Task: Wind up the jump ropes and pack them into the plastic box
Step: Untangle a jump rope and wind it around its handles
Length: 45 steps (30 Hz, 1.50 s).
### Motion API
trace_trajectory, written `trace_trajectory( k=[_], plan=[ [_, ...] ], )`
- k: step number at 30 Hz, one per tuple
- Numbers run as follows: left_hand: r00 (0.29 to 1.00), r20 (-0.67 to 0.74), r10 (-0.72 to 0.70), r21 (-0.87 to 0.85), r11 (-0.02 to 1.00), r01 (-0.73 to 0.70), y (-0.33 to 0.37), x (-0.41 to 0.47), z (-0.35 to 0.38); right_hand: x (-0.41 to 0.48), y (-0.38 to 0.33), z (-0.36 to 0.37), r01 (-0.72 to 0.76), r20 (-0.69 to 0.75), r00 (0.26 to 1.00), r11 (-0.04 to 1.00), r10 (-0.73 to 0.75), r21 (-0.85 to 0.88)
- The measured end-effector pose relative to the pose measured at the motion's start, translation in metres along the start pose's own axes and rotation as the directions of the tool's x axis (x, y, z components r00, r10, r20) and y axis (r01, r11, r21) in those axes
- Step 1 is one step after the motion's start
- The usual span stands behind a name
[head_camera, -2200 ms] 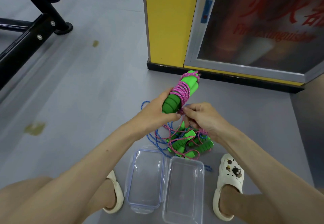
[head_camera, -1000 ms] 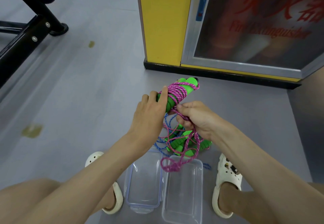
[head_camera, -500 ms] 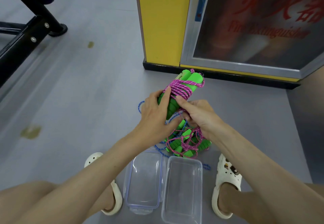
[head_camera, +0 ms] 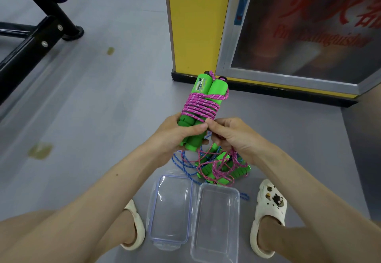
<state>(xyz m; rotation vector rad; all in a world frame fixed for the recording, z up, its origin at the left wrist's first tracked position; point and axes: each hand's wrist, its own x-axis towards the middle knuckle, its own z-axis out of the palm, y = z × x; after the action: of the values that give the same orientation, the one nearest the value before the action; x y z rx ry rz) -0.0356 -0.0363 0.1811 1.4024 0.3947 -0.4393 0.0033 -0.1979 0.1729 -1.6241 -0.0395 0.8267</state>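
My left hand (head_camera: 175,135) grips the lower part of two green foam handles (head_camera: 206,89) held side by side, with pink rope (head_camera: 201,105) wound round their middle. My right hand (head_camera: 231,137) pinches the loose pink rope just below the coils. The slack drops to a tangle of other jump ropes (head_camera: 218,166) on the floor, green handles mixed with pink and blue cord. In front of my feet lie the clear plastic box (head_camera: 216,221) and its lid (head_camera: 171,211), both with nothing inside.
A yellow cabinet (head_camera: 195,26) with a glass-fronted fire-extinguisher door (head_camera: 299,36) stands straight ahead. Black gym equipment frame (head_camera: 26,46) crosses the upper left. My white clogs (head_camera: 270,211) flank the box on the grey floor.
Several more pink turns lie round the handles than earlier. The hanging loop of slack has shortened, and the bundle has tilted more upright in my left hand.
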Motion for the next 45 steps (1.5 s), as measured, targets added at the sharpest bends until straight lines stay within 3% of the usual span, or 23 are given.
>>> trace_trajectory(
  k=[4,9,17,23,26,29,34,38,43,45],
  plan=[
    [0.989,-0.128,0.068,0.108,0.993,-0.054,0.001,0.004,-0.002,0.004,0.004,0.005,-0.04,-0.07,0.997,0.999,0.04,0.0],
    [0.964,-0.248,0.096,0.039,0.995,-0.089,0.005,0.006,-0.011,0.0,0.003,-0.001,-0.029,-0.032,0.999,0.981,0.023,-0.192],
    [0.91,-0.394,0.132,0.077,0.991,-0.111,0.008,0.008,-0.038,-0.005,0.008,-0.02,-0.051,-0.03,0.999,0.92,0.043,-0.389],
    [0.877,-0.452,0.163,0.227,0.972,-0.064,-0.004,0.008,-0.051,-0.01,0.012,-0.034,-0.115,-0.068,0.993,0.882,0.095,-0.456],
    [0.854,-0.485,0.188,0.28,0.959,-0.052,-0.006,0.006,-0.06,-0.013,0.011,-0.041,-0.156,-0.016,0.986,0.873,0.167,-0.462],
    [0.796,-0.552,0.249,0.364,0.931,-0.04,-0.009,0.006,-0.073,-0.019,0.009,-0.054,-0.205,-0.004,0.972,0.843,0.235,-0.497],
    [0.737,-0.624,0.261,0.404,0.914,0.018,-0.012,0.004,-0.092,-0.023,0.018,-0.074,-0.317,-0.163,0.948,0.855,0.273,-0.411],
    [0.731,-0.629,0.266,0.471,0.878,0.086,-0.02,0.004,-0.098,-0.023,0.027,-0.085,-0.386,-0.308,0.916,0.782,0.258,-0.49],
    [0.677,-0.672,0.3,0.532,0.832,0.159,-0.019,0.006,-0.104,-0.024,0.039,-0.106,-0.414,-0.497,0.867,0.593,0.026,-0.691],
    [0.683,-0.674,0.281,0.525,0.833,0.175,-0.021,0.008,-0.103,-0.027,0.043,-0.109,-0.465,-0.52,0.852,0.535,0.053,-0.706]
  ],
)
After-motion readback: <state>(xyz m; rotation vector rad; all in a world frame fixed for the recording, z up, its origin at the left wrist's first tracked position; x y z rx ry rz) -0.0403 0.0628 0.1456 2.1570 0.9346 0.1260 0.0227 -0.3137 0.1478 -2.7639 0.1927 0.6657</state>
